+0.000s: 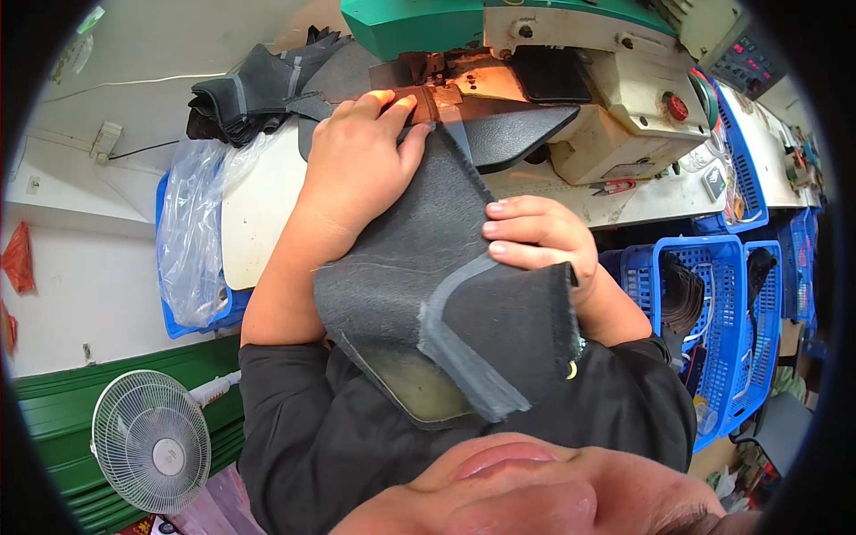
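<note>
A large black leather-like panel (410,223) runs from the sewing machine (615,98) down toward my chest. A bent strip of grey tape (439,330) crosses its lower part, and the near end hangs folded with an olive-grey patch showing. My left hand (366,160) lies on the panel's upper left part, fingers stretched toward the lit needle area, thumb near the edge. My right hand (539,236) grips the panel's right edge, fingers on top and thumb hidden beneath. The needle tip is too small to make out.
A pile of dark cut pieces (245,94) lies left of the machine. Blue baskets (695,357) with dark pieces stand at the right. Red-handled snips (613,186) lie beside the machine. A plastic bag (189,232) hangs over a blue crate at left, above a white fan (152,441).
</note>
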Demonstrator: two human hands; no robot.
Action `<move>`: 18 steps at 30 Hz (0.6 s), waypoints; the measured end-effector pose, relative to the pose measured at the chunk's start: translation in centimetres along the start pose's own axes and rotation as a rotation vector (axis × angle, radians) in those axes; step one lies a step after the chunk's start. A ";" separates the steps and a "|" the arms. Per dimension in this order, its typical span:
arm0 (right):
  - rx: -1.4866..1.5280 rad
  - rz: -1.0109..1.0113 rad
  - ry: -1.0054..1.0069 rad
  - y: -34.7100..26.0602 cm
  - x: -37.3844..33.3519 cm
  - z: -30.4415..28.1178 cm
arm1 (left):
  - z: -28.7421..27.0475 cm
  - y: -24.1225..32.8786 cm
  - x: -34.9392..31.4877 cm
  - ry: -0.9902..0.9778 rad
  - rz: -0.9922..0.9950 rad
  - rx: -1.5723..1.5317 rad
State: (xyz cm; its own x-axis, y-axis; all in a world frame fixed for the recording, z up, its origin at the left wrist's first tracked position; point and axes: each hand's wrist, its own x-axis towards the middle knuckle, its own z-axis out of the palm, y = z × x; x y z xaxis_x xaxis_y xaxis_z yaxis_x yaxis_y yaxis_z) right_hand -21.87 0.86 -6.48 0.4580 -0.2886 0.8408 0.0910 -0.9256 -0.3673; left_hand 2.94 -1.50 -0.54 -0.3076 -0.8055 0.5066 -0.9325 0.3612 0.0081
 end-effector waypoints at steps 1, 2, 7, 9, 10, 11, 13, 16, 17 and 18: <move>0.022 0.005 0.019 0.1 -0.2 -0.3 | 0.0 0.3 0.1 0.006 -0.023 0.053; 0.035 0.011 0.031 0.3 -0.4 -0.5 | 0.0 0.7 0.1 0.005 -0.030 0.060; 0.072 0.080 0.075 1.1 -1.1 -1.4 | 0.5 1.1 1.0 -0.047 -0.094 0.158; 0.083 0.086 0.071 0.8 -1.1 -1.7 | 0.4 0.8 0.8 -0.020 -0.063 0.117; 0.088 0.085 0.063 0.7 -1.2 -1.7 | 0.4 0.5 0.7 0.008 -0.028 0.076; 0.090 0.086 0.065 0.7 -1.2 -1.7 | 0.3 0.4 0.7 0.006 -0.028 0.077; 0.124 0.068 0.038 0.9 -1.4 -1.8 | 0.2 0.2 0.7 -0.010 -0.002 0.036; 0.105 0.059 0.012 1.2 -1.6 -2.0 | 0.2 0.2 1.0 -0.034 0.010 0.028; 0.107 0.061 0.015 1.3 -1.6 -2.2 | 0.2 0.3 1.1 -0.039 0.011 0.029; 0.101 0.050 -0.007 1.5 -1.6 -2.5 | 0.2 0.3 1.1 -0.048 -0.005 0.013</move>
State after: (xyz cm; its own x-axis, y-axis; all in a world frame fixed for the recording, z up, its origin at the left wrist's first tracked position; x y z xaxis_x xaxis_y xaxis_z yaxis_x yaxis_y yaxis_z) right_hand -24.69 -0.67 -7.43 0.4700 -0.3319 0.8179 0.1563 -0.8807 -0.4472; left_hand 2.26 -2.37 -0.09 -0.3115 -0.8291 0.4644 -0.9363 0.3511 -0.0012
